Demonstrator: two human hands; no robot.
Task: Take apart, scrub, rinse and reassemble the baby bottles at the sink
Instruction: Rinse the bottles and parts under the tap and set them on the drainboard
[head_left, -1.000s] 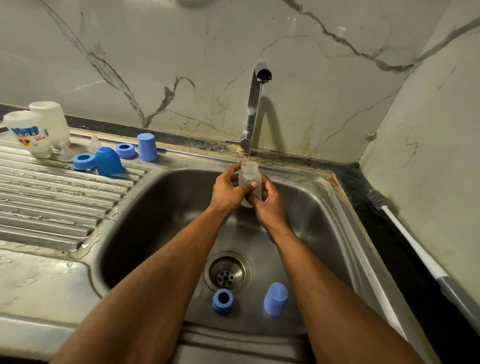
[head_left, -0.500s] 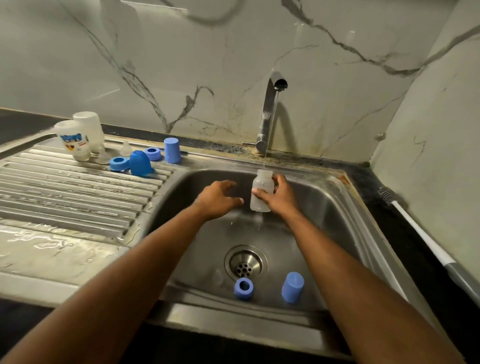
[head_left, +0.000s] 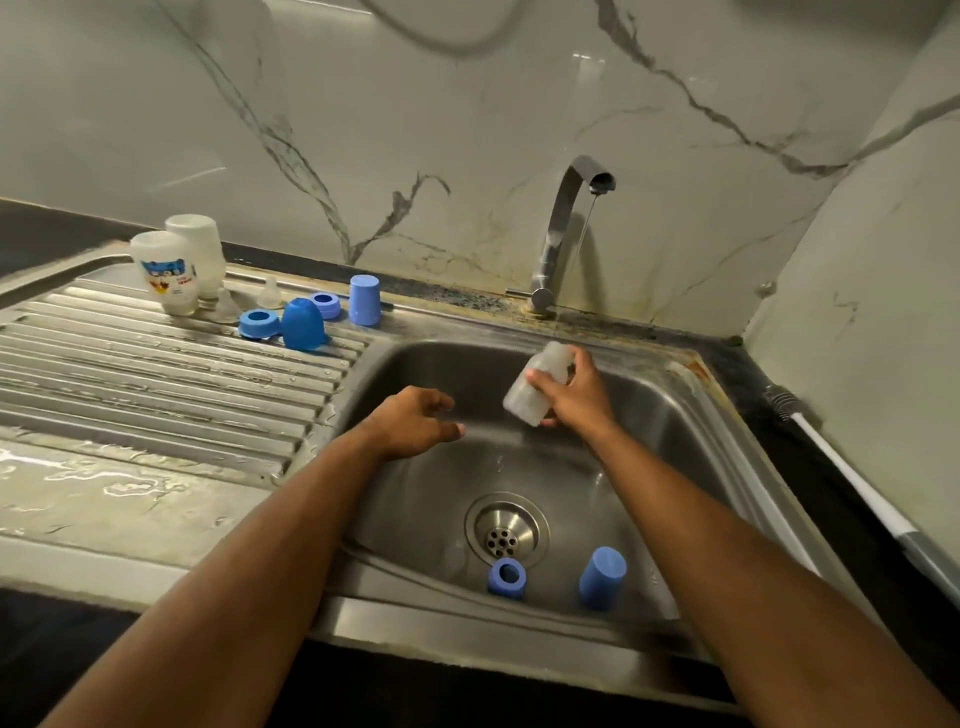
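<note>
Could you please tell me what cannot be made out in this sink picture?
- Head view: the bottle's far side is hidden by the right hand.
- The brush handle runs off the right edge.
- The print on the labelled bottle is too small to read.

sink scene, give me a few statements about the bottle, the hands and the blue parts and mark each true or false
1. The right hand holds the clear bottle in its grip. True.
2. The left hand grips a blue cap. False: it hovers over the basin with loose fingers and holds nothing.
3. Water runs from the tap. True.
4. The basin of the sink holds no parts. False: a blue ring and a blue cap sit near the drain.
5. Two bottles stand on the draining board. True.
</note>
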